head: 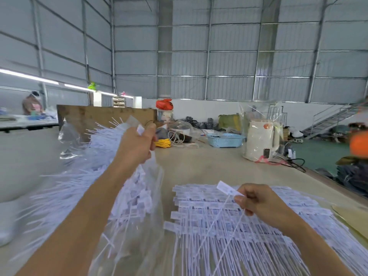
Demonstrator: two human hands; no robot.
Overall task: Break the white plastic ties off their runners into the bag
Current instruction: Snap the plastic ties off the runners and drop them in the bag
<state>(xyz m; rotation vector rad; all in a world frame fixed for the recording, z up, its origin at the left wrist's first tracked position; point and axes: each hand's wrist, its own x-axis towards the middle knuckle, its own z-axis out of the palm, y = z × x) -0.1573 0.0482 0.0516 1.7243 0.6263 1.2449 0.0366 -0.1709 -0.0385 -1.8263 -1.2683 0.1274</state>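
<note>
Right hand is pinching one loose tie above the runner stack on the counter, left hand is gripping the clear bag raised; should be dropping it tag-first into the bag mouth.

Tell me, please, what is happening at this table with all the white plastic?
A person is filling a clear bag with white ties. The left hand grips the bag's mouth, raised above the table, with ties bristling out of it. The right hand pinches one loose tie over the stack of ties on runners.
</note>
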